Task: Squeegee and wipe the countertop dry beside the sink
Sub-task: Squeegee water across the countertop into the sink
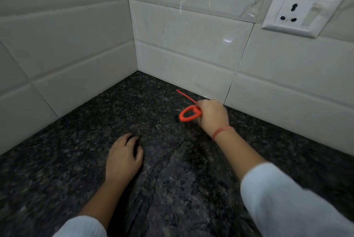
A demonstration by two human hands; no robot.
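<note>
R hand (212,115) is gripping an orange squeegee (188,115) w/ fingers curled tight round it, toward the back-right of the dark speckled surface (76,150), close to the tiled walls (191,35). The squeegee's loop handle is sticking out to the left of the fist, & a thin orange edge is running up-left from the knuckles toward the corner. It's blurred, so can't tell whether that edge is touching the surface. A red thread band (222,131) is sitting round the R wrist. L hand (122,157) is resting palm-down on the surface, nearer the camera & left of the R hand, well apart from the squeegee, w/ fingers relaxed, slightly spread & holding nothing. Between the two arms a wet streak (172,160) is running front to back across the surface, w/ water drops (182,185) beading in it nearer the camera. The white walls are meeting in a corner behind the surface. A white socket (302,13) is sitting on the R wall, upper right, w/ a dark slot in the tile just above it. Pale sleeves (277,198) are covering both forearms at the bottom edge.
</note>
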